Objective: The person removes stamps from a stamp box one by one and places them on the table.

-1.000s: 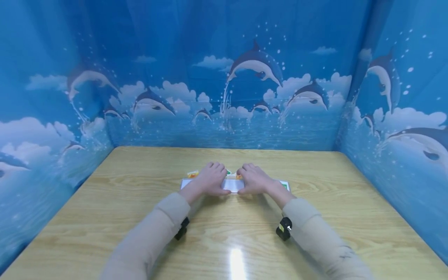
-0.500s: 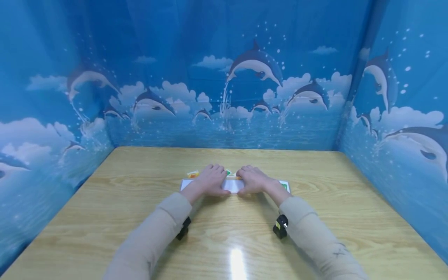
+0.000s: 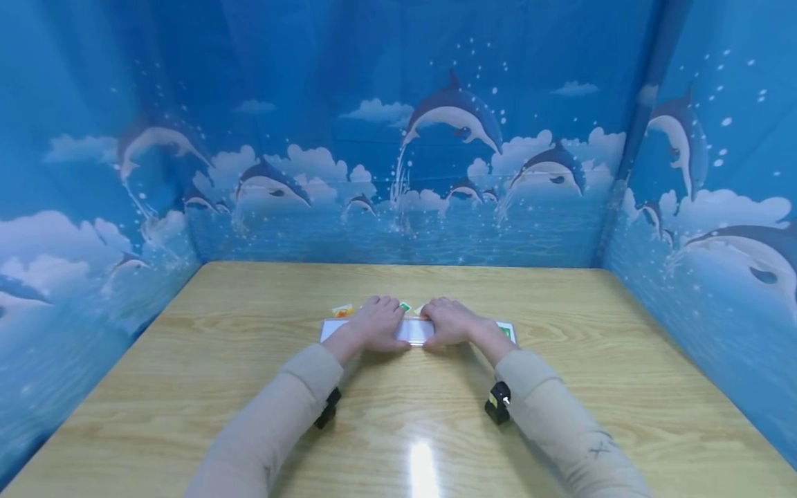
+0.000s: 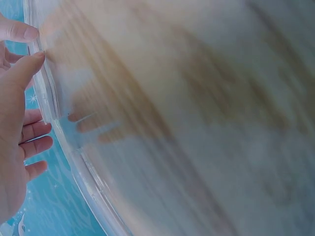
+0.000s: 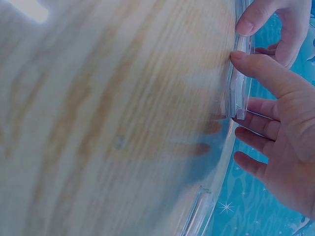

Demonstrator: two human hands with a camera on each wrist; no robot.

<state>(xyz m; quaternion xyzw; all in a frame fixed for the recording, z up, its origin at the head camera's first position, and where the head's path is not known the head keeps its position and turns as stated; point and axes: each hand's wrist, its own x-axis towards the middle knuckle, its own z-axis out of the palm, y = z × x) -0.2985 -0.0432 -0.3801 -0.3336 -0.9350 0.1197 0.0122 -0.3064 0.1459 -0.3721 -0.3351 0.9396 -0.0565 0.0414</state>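
A flat, clear plastic piece (image 3: 415,331) with a pale strip lies crosswise at mid-table in the head view. My left hand (image 3: 377,325) grips it left of its middle, thumb along the near edge and fingers over the far side. Close by, my right hand (image 3: 453,322) holds it the same way, the two thumbs almost meeting. In the right wrist view, the layered clear edge (image 5: 238,91) sits between thumb and fingers. The left wrist view shows the left thumb (image 4: 28,68) against that rim. Both palms hide much of the piece.
Just behind the plastic, a small orange-and-yellow picture card (image 3: 342,311) and a green-and-white card (image 3: 405,306) show. Green printing (image 3: 506,333) appears at the right end. A wooden table (image 3: 261,387) lies beneath, with a blue dolphin curtain (image 3: 398,152) around it.
Both hands have come slightly lower in the head view, still gripping the plastic. The orange patch beside the right fingertips has dropped out of sight behind the far edge.
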